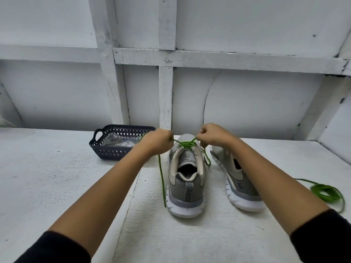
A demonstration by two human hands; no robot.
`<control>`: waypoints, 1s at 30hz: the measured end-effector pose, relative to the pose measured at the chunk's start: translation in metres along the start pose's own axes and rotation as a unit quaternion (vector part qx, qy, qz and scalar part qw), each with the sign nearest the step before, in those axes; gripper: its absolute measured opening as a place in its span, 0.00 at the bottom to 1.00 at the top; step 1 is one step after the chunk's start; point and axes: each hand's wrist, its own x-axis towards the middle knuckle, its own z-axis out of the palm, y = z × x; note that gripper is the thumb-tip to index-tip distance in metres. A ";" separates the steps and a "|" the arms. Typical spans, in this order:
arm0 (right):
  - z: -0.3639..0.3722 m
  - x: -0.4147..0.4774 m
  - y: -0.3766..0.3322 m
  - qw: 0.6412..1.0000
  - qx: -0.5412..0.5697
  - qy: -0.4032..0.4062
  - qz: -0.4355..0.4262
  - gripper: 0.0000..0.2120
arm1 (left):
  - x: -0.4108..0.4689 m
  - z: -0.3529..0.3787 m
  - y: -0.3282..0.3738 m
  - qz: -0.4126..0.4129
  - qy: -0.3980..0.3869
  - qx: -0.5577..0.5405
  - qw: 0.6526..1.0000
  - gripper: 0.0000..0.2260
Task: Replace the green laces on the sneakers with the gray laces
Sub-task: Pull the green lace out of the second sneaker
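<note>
Above the sneaker (pixel 186 188), left hand (pixel 157 143) and right hand (pixel 213 136) pinch green lace (pixel 187 143) (tongue label (pixel 187 155) illegible).

1 wide-angle view from the person's head looks forward and down, close over the white surface (pixel 57 177), facing the far panelled wall (pixel 247 101).

One sneaker (pixel 187 179) is standing upright on the table (pixel 57 177), heel pointing to 6 o'clock. The second sneaker (pixel 237 179) is lying on its side just beside it at 3 o'clock, and a coiled lace (pixel 326 192) is lying farther out beyond it. A basket (pixel 121 150) is sitting at 10 o'clock with a bag (pixel 116 140) in it. The left hand (pixel 157 142) and right hand (pixel 210 135) are gripping the threaded lace (pixel 187 144) over the upright sneaker's 12 o'clock end. One lace end is trailing down its 9 o'clock side.
</note>
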 end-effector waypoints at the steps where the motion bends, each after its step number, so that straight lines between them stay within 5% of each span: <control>1: -0.004 -0.006 -0.004 1.000 0.005 -0.007 -0.011 0.09 | -0.002 -0.008 0.000 -0.004 0.002 -0.056 0.998 0.10; 5: -0.010 -0.028 -0.014 0.998 0.006 -0.064 -0.026 0.09 | -0.024 -0.030 0.008 0.022 0.011 -0.190 0.982 0.07; 15: -0.005 -0.045 -0.008 0.993 0.030 -0.090 -0.063 0.06 | -0.062 0.024 0.018 0.007 0.080 -0.248 0.965 0.14; 21: 0.006 -0.012 -0.004 0.998 0.058 -0.003 0.014 0.07 | -0.061 0.037 0.023 -0.038 0.071 -0.326 0.942 0.17; 30: 0.026 0.021 -0.014 0.996 -0.050 -0.035 0.063 0.07 | -0.063 0.045 0.024 -0.055 0.077 -0.398 0.913 0.16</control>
